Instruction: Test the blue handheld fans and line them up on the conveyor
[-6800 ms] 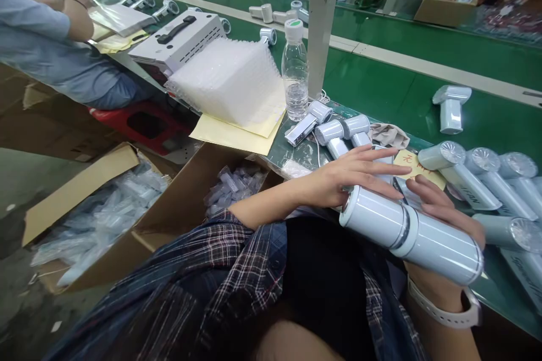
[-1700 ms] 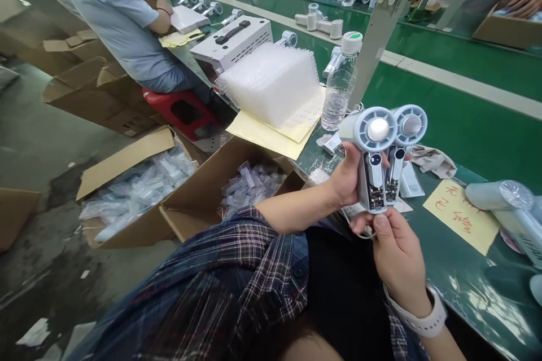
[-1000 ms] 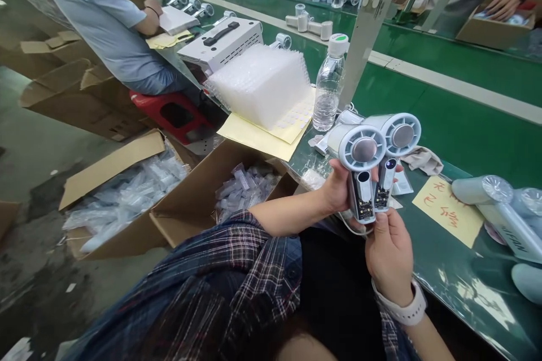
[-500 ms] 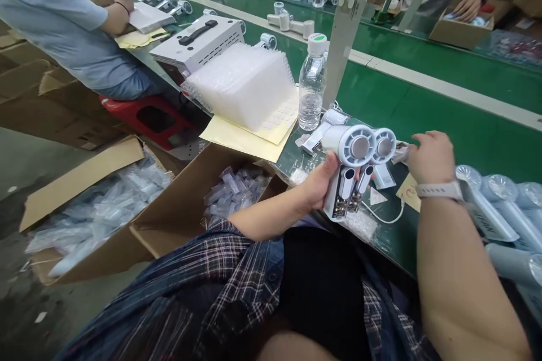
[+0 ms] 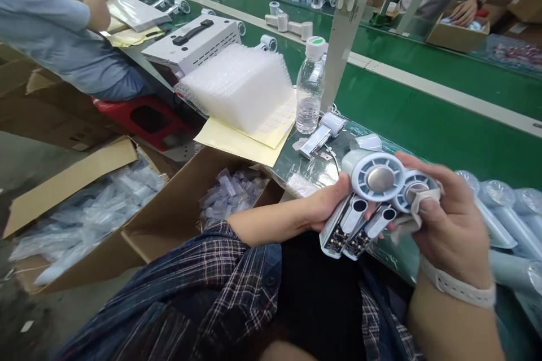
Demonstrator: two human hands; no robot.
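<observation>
Green and shiny, a long belt [image 5: 406, 113] runs from eleven o'clock round to three o'clock. A water bottle [image 5: 308, 96] stands at one o'clock, and fans in clear wrap [image 5: 499, 197] lie at three o'clock. Two little blue fans are up in the hands between three and four o'clock, side by side and tipped over: the near fan [image 5: 381, 179] and the far fan [image 5: 381, 224].

The left hand [image 5: 328, 203] is curled round the back of them, its thumb by the near fan's round head. The right hand [image 5: 453, 220] is bent over the far fan's head, and its thumb pinches a soft cloth [image 5: 427, 197] on the front.

The fans look hard and smooth, so they may slip, but I think they are light. Their heads look like the heavy end. The round heads or the plain backs of the handles seem good to hold. The handle fronts are open and show tiny parts, which could break if poked. The cloth should just flop and fold.

Half a second ago, the right hand was reaching over the table and only the left hand held the fans. Now the cloth is up on the far fan.
</observation>
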